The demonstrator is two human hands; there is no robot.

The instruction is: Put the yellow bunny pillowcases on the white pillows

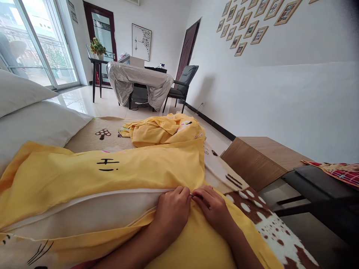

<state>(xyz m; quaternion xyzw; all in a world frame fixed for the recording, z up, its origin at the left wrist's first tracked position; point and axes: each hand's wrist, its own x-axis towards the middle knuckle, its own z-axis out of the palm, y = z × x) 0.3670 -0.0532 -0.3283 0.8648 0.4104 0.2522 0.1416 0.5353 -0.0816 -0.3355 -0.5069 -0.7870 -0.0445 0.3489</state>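
Note:
A yellow pillowcase [157, 164] printed with "Hi!" lies in front of me. Its long zipper opening gapes towards the left, showing a white pillow [92, 215] inside. My left hand [174, 211] is closed on the fabric at the right end of this opening. Right beside it, my right hand [211, 205] pinches a small zipper pull [192, 194], mostly covered by the fingertips. The two hands almost touch. Under my forearms, the lower yellow side of the case spreads towards me.
Behind the case, a crumpled yellow cloth [165, 130] rests on the patterned bed blanket [84, 136]. White pillows [42, 121] are stacked at left. Right of the bed stand a wooden cabinet [258, 157] and a black chair [322, 186]. A covered table [140, 76] is farther off.

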